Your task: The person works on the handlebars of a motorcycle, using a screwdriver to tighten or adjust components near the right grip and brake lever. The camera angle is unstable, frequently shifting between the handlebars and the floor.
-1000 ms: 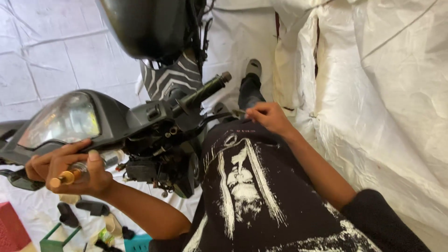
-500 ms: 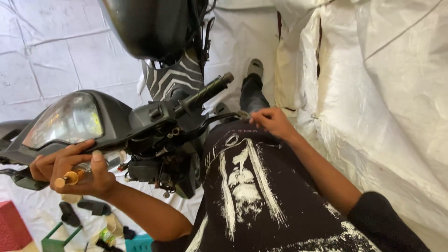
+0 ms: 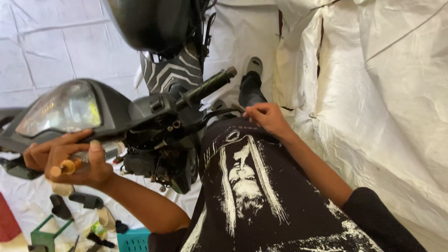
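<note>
Your left hand point(image 3: 70, 158) is wrapped around a tool with a yellow-orange handle point(image 3: 65, 166), fingers curled shut on it, thumb pressed along the top. The butt of the handle pokes out toward you between thumb and forefinger; its working end is hidden behind your fingers, so you cannot tell what kind of tip it has. The hand sits just under the lower edge of the scooter's headlight housing point(image 3: 70, 112), touching or nearly touching the dark plastic there.

The housing is tilted, its clear lens facing up and left. To its right lie the exposed dark parts behind the handlebar point(image 3: 158, 154), with small bolts and brackets showing. The black handlebar grip point(image 3: 207, 87) slants up to the right from that cluster.

Your right hand point(image 3: 266, 116) rests at the top of your black printed shirt point(image 3: 252, 186), near a thin cable point(image 3: 219, 113) that curves out from the handlebar. Its fingers are bent and close together, fingertips by the cable; whether they pinch it cannot be told.

Beyond the grip stand the black-and-grey patterned body panel point(image 3: 175, 72) and a dark glossy rounded part point(image 3: 149, 23) above it. White sheeting point(image 3: 373, 93) covers the floor and the right side. Low on the left lie a green frame point(image 3: 44, 235), a teal basket point(image 3: 133, 240) and a few small dark parts point(image 3: 84, 200).
</note>
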